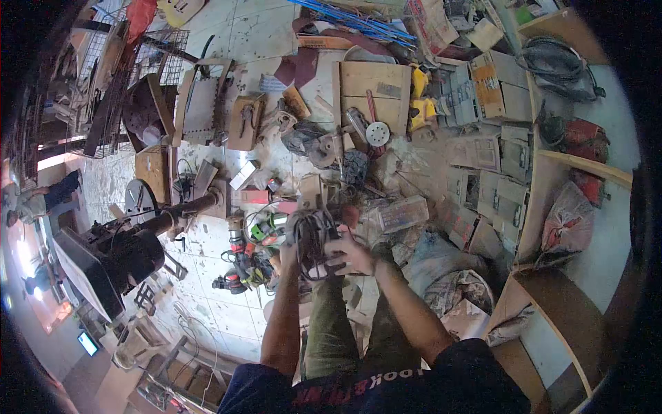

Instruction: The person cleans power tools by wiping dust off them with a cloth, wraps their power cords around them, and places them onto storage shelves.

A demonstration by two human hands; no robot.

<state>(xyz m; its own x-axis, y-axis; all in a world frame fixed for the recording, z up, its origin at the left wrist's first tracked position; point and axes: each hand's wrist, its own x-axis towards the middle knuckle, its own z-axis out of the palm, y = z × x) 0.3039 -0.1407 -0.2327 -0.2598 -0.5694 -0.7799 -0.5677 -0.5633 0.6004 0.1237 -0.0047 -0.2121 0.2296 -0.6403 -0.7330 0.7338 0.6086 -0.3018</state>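
Evidently, looped cord bundle: a dark, thick tangle of rounded cord (312,238) sat between both hands near the middle of the frame, above the trousered legs; whatever lay inside its loops could not be told.
Left hand: the left hand (289,258) closed along the bundle's left edge, its fingers mostly hidden.
Right hand: the right hand (353,254) gripped the opposite side, fingers bent and somewhat parted.
Handling: the loops looked bendable yet springy, probably moderate in weight, hardly fragile, perhaps slick with dust; a grip around several strands at once seemed surest, since single loops could slip free.
Power tools: green, black and red hard-cased tools (252,257) crowded the floor, left of centre.
Perforated disc: a flat, pale round disc with holes (378,134) lay upper right of centre, beside a shallow brown cardboard tray (355,77).
Rods: thin, straight blue rods (365,22) spread across the top.
Floor: glossy pale tiles (227,319) showed scattered dark specks.
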